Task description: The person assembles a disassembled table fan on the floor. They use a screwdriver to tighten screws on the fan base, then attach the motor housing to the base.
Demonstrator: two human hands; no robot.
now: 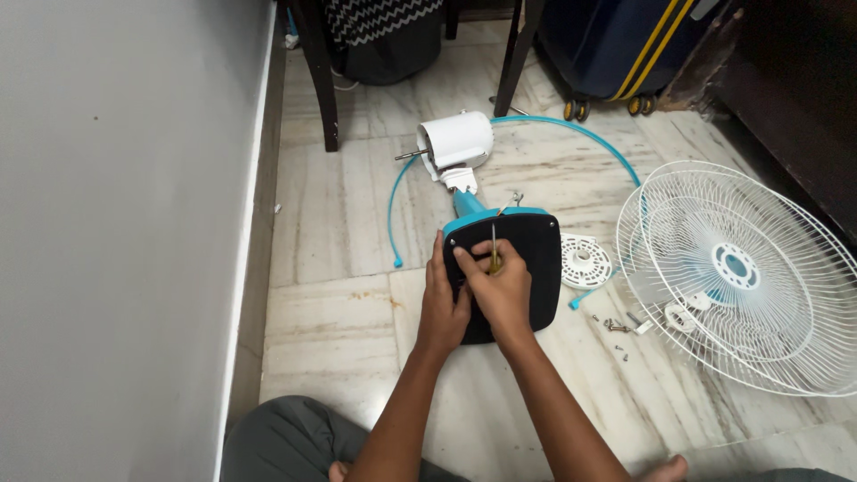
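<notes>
Down on the marble floor (357, 303), a fan base (527, 268) lies tipped with its black underside facing up, and both hands work at it close together. The right hand (500, 290) is closed around a screwdriver (494, 245), whose thin shaft stands upright against the black plate. The left hand (442, 308) lies flat on the plate's left edge, just beside the right, gripping nothing. From the base a blue neck runs up to the white motor (455, 140), which lies on its side with its shaft pointing left. A blue ring (571, 129) curves around the motor on the floor. To the right lie the white grilles (759, 277), stacked one in the other, with a small white disc (585, 261) between them and the base. A few loose screws (616, 327) are scattered near the grilles. A suitcase (616, 45) and chair legs (323, 80) stand further back.
</notes>
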